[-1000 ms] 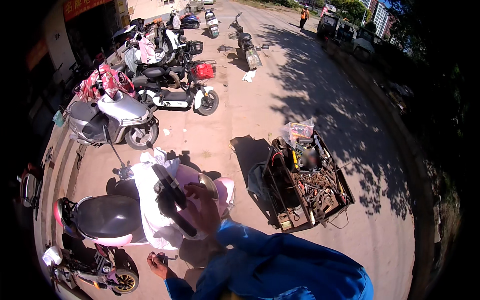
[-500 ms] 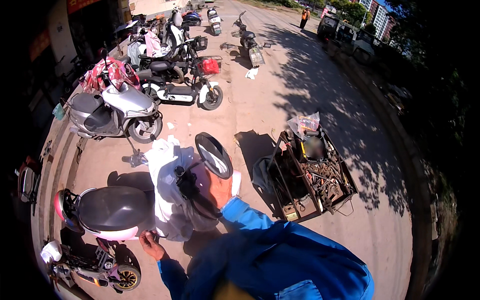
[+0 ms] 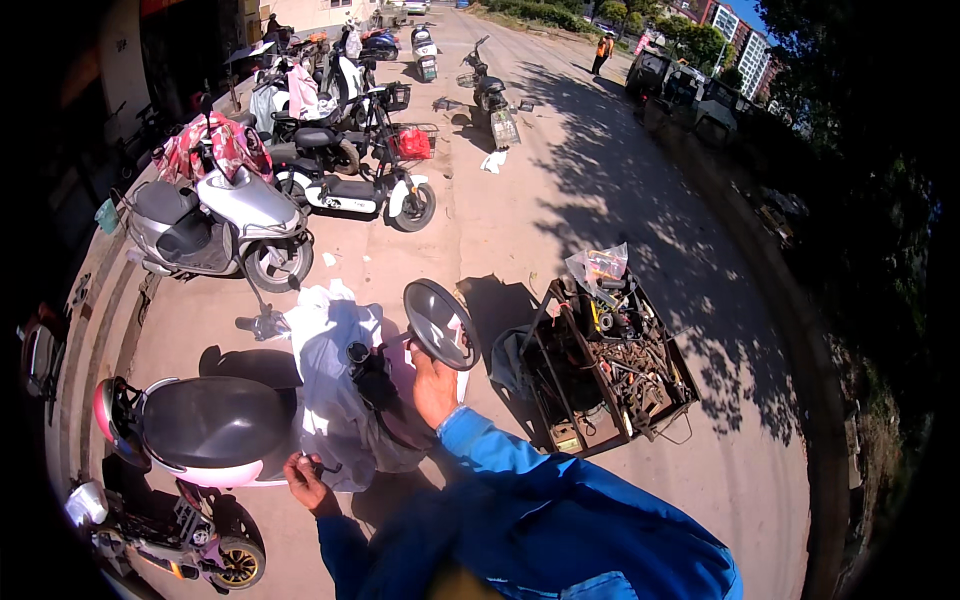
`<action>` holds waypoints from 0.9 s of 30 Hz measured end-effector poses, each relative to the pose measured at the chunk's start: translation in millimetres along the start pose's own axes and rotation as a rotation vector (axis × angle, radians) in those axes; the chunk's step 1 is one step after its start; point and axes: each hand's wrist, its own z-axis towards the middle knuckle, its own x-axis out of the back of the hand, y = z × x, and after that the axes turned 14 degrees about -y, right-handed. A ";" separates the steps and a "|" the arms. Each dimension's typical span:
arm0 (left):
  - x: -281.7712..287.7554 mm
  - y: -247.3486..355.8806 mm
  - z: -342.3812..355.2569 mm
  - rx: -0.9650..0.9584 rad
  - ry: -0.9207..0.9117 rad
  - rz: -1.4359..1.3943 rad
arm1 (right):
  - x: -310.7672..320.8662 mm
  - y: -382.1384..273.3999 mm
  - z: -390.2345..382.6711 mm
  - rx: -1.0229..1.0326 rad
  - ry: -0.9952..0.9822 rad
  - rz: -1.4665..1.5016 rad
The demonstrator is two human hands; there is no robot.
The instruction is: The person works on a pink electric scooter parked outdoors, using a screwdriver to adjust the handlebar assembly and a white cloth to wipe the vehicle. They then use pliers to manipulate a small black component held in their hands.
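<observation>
The mirror (image 3: 442, 325) is just left of the frame centre, slightly below mid-height. It is tilted, with a dark rim around its reflective face. The right grip (image 3: 436, 392) is closed on the lower edge of this part, and the forearm reaches up from the lower centre of the frame.

The near end of the handlebar (image 3: 374, 385) lies just left of the right grip. A white cloth (image 3: 332, 360) covers much of the front of the pink scooter, whose black seat (image 3: 215, 428) occupies the lower left of the frame.

The left grip (image 3: 308, 484), at lower left of centre, is clenched on a small dark hooked piece (image 3: 326, 466). It is beside the lower edge of the cloth and apart from the mirror. From where I stand, I cannot tell what kind of part or tool the piece is.

Status, as judged from these positions: work is partway through. The mirror is in hand and beside the handlebar. Its stem and mounting point are not clearly visible, so I cannot confirm whether the joint is seated, loose or tight. The left grip is not applying the hooked piece to the handlebar.

The crate (image 3: 608, 400), right of centre, holds loose metal tools and parts. A clear bag (image 3: 598, 265) rests at its upper end. Neither grip touches the crate.
</observation>
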 end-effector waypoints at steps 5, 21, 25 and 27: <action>24.8 -2.7 -9.1 -0.017 0.054 0.054 | -22.6 -13.6 -5.9 -0.037 -0.031 0.217; -43.8 31.1 24.3 0.192 -0.018 0.141 | -0.4 -34.4 -35.4 0.102 -0.155 0.259; -77.1 27.4 33.3 0.263 -0.176 0.061 | 6.2 -35.6 -50.4 0.163 -0.210 0.170; -89.5 22.2 37.3 0.285 -0.204 0.108 | 4.0 -39.1 -56.8 0.185 -0.233 0.090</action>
